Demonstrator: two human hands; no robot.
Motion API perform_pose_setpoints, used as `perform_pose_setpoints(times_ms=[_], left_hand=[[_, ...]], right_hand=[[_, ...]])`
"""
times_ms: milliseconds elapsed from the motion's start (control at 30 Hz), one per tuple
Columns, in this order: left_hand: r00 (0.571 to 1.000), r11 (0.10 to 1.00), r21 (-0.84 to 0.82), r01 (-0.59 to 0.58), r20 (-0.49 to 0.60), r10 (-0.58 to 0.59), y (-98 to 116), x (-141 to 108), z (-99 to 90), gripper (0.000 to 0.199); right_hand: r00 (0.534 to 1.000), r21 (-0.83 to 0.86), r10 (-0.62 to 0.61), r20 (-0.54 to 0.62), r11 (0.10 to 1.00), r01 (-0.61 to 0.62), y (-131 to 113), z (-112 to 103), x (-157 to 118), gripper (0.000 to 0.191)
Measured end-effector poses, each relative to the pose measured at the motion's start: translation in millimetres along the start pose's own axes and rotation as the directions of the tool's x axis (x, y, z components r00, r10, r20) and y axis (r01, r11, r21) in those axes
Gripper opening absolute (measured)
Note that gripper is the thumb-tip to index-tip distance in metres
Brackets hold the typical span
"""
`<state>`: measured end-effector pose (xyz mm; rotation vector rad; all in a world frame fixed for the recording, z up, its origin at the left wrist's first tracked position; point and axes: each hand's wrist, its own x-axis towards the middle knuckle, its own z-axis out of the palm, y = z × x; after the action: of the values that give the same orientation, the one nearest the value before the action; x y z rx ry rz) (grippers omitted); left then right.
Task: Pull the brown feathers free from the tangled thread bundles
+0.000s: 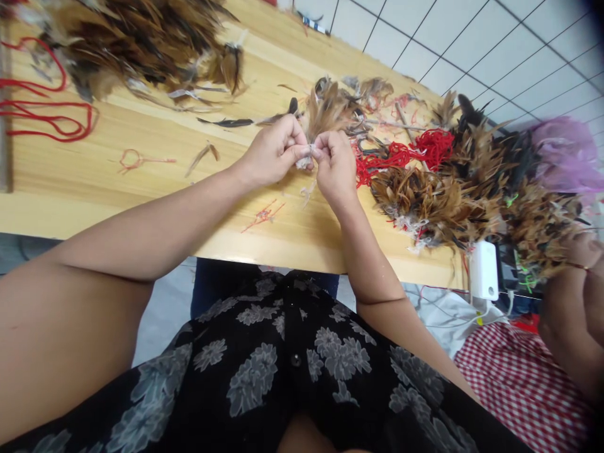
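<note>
Over the middle of the wooden table, my left hand (274, 151) and my right hand (336, 165) meet fingertip to fingertip. Both pinch the pale, tied base of a small bunch of brown feathers (325, 110), whose tips fan out away from me. A whitish wisp of thread or fluff (307, 192) hangs below the fingers. Just right of my right hand lies a tangle of red cord (396, 154). A dark loose feather (229, 123) rests on the table to the left of the bunch.
A big feather pile (155, 44) lies at the back left, with red cord loops (51, 119) beside it. More tied feathers (438, 201) cover the right side, near a white power adapter (484, 270). Another person's arm (566, 314) is at the far right.
</note>
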<state>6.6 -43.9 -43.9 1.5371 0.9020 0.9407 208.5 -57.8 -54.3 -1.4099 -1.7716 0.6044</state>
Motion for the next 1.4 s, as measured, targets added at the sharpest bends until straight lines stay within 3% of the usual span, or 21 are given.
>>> perform_pose_setpoints(times_ms=[300, 600, 833, 1000, 1167, 1333, 1400], left_hand=[[0.997, 0.999, -0.041, 0.015, -0.077, -0.018, -14.7, 9.3, 1.4, 0.042], [0.992, 0.996, -0.064, 0.06, -0.103, -0.066, -28.8, 22.9, 3.9, 0.043], [0.989, 0.995, -0.072, 0.064, -0.126, -0.073, -31.5, 22.4, -6.9, 0.045], [0.987, 0.996, 0.084, 0.039, -0.156, -0.025, -37.0, 22.4, -15.5, 0.043], [0.975, 0.988, 0.155, -0.022, -0.215, 0.055, -39.8, 23.1, -15.1, 0.046], [0.975, 0.994, 0.11, 0.009, -0.221, 0.016, -36.5, 22.7, -15.8, 0.043], [0.981, 0.999, 0.051, 0.004, -0.192, 0.006, -37.4, 23.9, -17.4, 0.046]], right_hand=[[0.999, 0.019, 0.009, 0.037, 1.0, -0.01, 12.8, -4.1, 5.9, 0.019], [0.994, 0.028, 0.078, 0.073, 0.996, -0.08, 31.9, 5.7, 11.4, 0.022], [0.994, 0.03, 0.089, 0.068, 0.995, -0.092, 50.1, 8.9, 12.9, 0.03], [0.99, -0.087, 0.124, 0.064, 0.989, -0.118, 45.2, 5.5, 7.4, 0.037], [0.99, -0.229, 0.129, 0.064, 0.967, -0.111, 40.3, 3.3, 2.0, 0.029], [1.0, -0.022, -0.008, 0.015, 1.0, 0.008, 53.8, 10.5, 0.5, 0.037], [1.0, -0.032, -0.008, 0.026, 0.999, 0.009, 50.7, 10.1, -0.6, 0.029]])
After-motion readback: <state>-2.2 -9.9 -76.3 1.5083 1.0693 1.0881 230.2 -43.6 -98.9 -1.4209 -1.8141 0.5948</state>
